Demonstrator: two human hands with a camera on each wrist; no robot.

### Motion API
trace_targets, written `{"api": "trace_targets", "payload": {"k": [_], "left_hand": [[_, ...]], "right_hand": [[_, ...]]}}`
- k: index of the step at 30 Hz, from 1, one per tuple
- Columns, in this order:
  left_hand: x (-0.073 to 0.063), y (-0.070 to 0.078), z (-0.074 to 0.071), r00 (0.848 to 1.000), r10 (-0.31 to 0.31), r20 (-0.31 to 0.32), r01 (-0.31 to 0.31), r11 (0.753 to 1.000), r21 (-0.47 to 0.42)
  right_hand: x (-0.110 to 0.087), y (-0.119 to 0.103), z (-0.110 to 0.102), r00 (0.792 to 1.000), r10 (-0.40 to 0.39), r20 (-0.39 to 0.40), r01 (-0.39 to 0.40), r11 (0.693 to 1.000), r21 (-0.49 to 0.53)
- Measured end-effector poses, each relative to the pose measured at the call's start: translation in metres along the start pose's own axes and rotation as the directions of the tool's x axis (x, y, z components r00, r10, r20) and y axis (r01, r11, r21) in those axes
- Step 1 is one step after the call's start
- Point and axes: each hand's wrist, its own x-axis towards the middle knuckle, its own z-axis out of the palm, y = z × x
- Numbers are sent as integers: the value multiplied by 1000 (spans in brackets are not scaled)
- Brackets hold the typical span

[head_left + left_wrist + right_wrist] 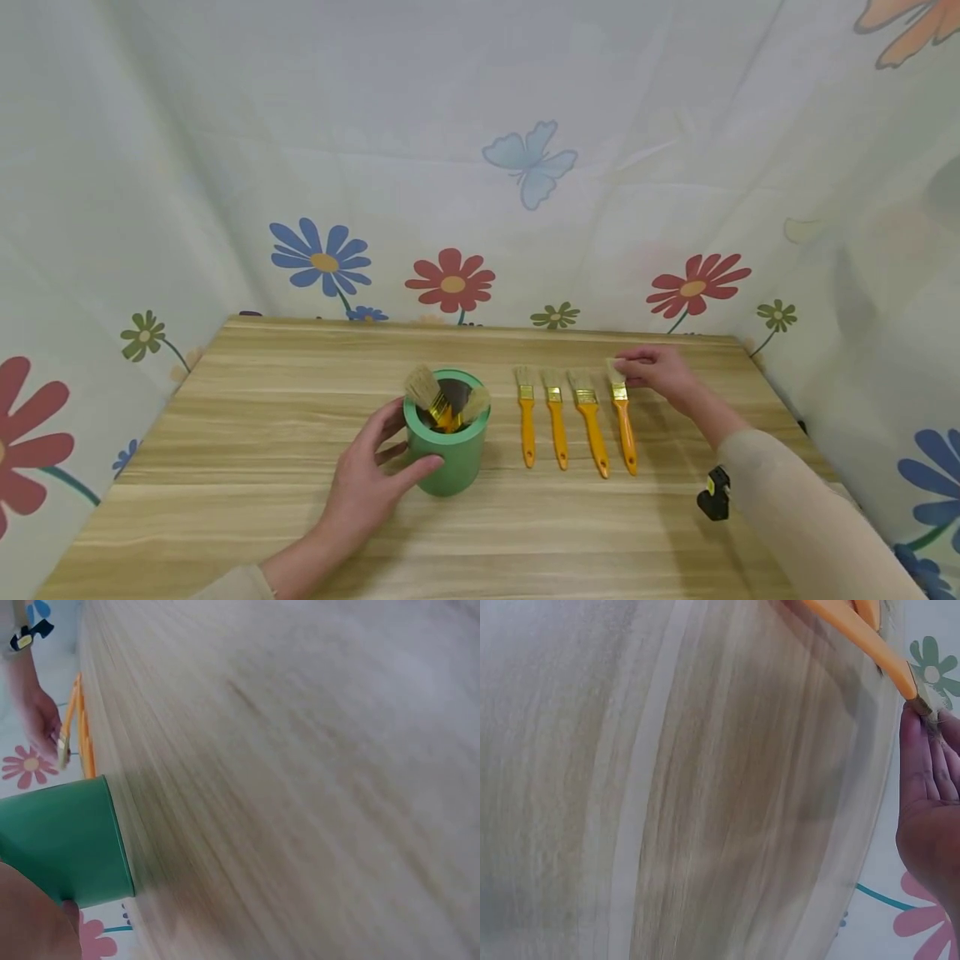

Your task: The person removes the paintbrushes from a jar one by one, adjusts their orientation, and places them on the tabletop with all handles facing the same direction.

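Observation:
My left hand (367, 475) grips a green pot (457, 467) from its left side, thumb across the front and fingers round the back. Paintbrushes (422, 387) stand bristles up inside the pot, leaning against its rim; their handles are mostly hidden. At the right, my right hand (660, 372) pinches a flat paintbrush (623, 425) by its pale bristles. The right wrist view shows its orange handle (870, 641) slanting away from the fingertips. To its left three more orange-handled paintbrushes (558, 425) lie side by side, bristles toward the back.
The wood-grain table (262, 417) reaches back to a white cloth backdrop (375, 167) printed with flowers and a butterfly. More of this cloth hangs at both sides. A small black device (715, 493) sits on the right wrist.

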Motion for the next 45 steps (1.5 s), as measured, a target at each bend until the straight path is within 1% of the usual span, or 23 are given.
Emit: {"api": "trace_targets", "payload": {"k": [3,8,10,14,19,25,31,38,42,45], "left_hand": [[0,0,0,1000,6,-1,-6,1000,-6],[-1,-1,0,1000,27,-6,-27,999,-22],[-1,-1,1,999,36,-8,-36,999,-25],[-1,-2,1,999,42,-11,-42,999,-26],[-2,-1,1,999,34,-4,-34,999,-28],[-1,-1,0,1000,22,-2,-22,999,-29],[-1,-1,0,1000,14,1,-14,999,-33],[-2,0,0,1000,6,0,-6,999,-34],[-2,1,0,1000,4,1,-4,999,-33],[-1,1,0,1000,3,1,-3,1000,-30]], "right_hand": [[3,2,3,1000,2,-18,-3,999,-32],[5,3,7,999,-10,-42,4,991,-134],[6,3,9,999,-8,-48,1,988,-157],[7,3,13,998,-3,-61,-8,984,-177],[7,1,17,997,7,-82,-21,986,-167],[8,1,20,997,14,-78,-25,989,-144],[9,2,22,996,11,-88,-27,983,-184],[8,3,20,994,6,-106,-32,969,-243],[3,-2,15,994,1,-107,-30,963,-266],[2,-7,10,994,-8,-113,-22,964,-265]]}}
